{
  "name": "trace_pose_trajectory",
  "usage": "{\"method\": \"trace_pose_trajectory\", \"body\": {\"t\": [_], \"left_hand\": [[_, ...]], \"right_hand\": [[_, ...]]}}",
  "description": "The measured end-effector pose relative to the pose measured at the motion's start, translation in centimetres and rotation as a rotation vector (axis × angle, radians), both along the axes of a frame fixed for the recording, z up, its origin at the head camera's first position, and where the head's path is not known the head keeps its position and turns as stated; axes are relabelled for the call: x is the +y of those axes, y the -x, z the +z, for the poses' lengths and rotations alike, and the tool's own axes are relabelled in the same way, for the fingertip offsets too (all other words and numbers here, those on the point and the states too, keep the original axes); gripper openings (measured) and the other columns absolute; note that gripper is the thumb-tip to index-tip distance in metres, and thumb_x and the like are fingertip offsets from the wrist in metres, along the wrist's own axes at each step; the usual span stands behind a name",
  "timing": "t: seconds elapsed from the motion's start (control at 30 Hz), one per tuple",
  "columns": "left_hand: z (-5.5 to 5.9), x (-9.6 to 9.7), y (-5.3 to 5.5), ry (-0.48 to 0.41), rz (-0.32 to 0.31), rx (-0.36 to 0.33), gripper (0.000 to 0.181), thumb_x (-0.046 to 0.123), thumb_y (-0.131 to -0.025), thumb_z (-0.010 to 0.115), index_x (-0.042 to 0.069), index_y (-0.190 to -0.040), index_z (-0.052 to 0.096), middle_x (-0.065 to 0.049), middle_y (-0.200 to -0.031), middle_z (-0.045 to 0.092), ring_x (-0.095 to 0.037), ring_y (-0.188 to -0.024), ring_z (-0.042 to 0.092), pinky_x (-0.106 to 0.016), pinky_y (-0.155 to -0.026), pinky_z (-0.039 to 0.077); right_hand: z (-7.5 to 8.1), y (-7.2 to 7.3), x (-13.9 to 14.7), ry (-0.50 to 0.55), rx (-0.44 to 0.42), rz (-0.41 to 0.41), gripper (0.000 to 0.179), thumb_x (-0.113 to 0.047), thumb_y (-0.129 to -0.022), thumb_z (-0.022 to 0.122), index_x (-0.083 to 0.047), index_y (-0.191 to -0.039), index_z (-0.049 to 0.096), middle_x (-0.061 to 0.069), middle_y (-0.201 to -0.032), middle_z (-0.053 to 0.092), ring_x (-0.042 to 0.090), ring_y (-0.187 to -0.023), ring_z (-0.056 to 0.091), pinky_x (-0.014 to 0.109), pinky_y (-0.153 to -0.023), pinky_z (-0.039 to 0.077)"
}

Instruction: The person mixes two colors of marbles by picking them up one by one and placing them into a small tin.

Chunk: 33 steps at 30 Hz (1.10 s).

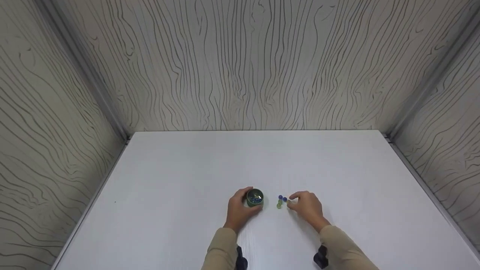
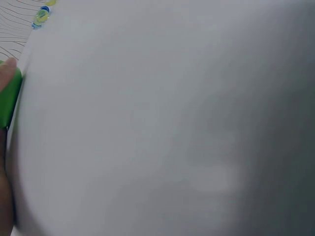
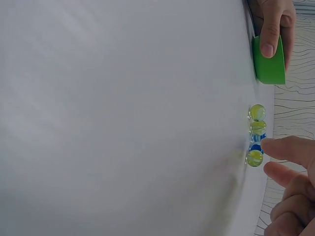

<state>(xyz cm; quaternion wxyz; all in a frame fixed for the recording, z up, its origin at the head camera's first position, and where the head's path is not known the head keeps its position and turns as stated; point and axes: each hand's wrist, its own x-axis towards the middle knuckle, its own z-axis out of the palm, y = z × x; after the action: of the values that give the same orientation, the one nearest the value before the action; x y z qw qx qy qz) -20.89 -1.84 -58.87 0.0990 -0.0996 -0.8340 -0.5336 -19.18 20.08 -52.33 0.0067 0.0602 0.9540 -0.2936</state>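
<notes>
My left hand (image 1: 238, 210) grips a small green cup (image 1: 254, 192), its thumb on the near side and fingers round the far side. Several glass marbles lie inside the cup. To the cup's right, a small cluster of marbles rests on the table: two blue marbles (image 1: 280, 197) and some clear yellow-green marbles (image 1: 279, 206). At the cluster's right edge is my right hand (image 1: 308, 206). In the right wrist view its thumb and index finger stand apart close beside a yellow marble (image 3: 255, 158), the other fingers curled. Only part of the cup (image 2: 9, 101) shows in the left wrist view.
The white table (image 1: 180, 168) reaches out on all sides of the hands. Panels with a wood-grain line pattern (image 1: 240, 67) stand behind it and at both sides. A tiny dark speck (image 1: 115, 202) marks the table at left.
</notes>
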Motion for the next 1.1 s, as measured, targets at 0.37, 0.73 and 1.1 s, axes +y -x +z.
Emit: {"method": "trace_pose_trajectory", "body": {"t": [0.37, 0.73, 1.1], "left_hand": [[0.07, -0.11, -0.12, 0.009, -0.013, 0.044, 0.065, 0.025, -0.068, 0.085, 0.008, -0.125, 0.06, -0.008, -0.122, 0.067, -0.024, -0.118, 0.063, -0.034, -0.108, 0.049], [0.12, 0.04, -0.01, -0.002, -0.006, 0.0, 0.065, 0.024, -0.067, 0.085, 0.01, -0.125, 0.06, -0.005, -0.122, 0.067, -0.02, -0.119, 0.063, -0.032, -0.11, 0.048], [-0.14, 0.03, 0.02, 0.009, 0.011, 0.012, 0.065, 0.024, -0.066, 0.086, 0.011, -0.125, 0.06, -0.004, -0.123, 0.067, -0.02, -0.12, 0.062, -0.034, -0.11, 0.048]], "right_hand": [[-0.82, 0.16, 0.29, -0.037, 0.017, 0.001, 0.018, -0.014, -0.076, 0.076, -0.004, -0.092, 0.075, 0.019, -0.106, 0.073, 0.039, -0.107, 0.065, 0.05, -0.092, 0.055], [-0.89, 0.25, 0.13, -0.024, 0.01, 0.002, 0.017, -0.013, -0.076, 0.076, -0.003, -0.09, 0.075, 0.018, -0.103, 0.074, 0.039, -0.106, 0.065, 0.05, -0.093, 0.054], [-0.91, 0.43, -0.15, -0.024, 0.003, -0.012, 0.015, -0.012, -0.076, 0.075, -0.004, -0.089, 0.075, 0.019, -0.104, 0.073, 0.039, -0.107, 0.065, 0.051, -0.092, 0.054]]}}
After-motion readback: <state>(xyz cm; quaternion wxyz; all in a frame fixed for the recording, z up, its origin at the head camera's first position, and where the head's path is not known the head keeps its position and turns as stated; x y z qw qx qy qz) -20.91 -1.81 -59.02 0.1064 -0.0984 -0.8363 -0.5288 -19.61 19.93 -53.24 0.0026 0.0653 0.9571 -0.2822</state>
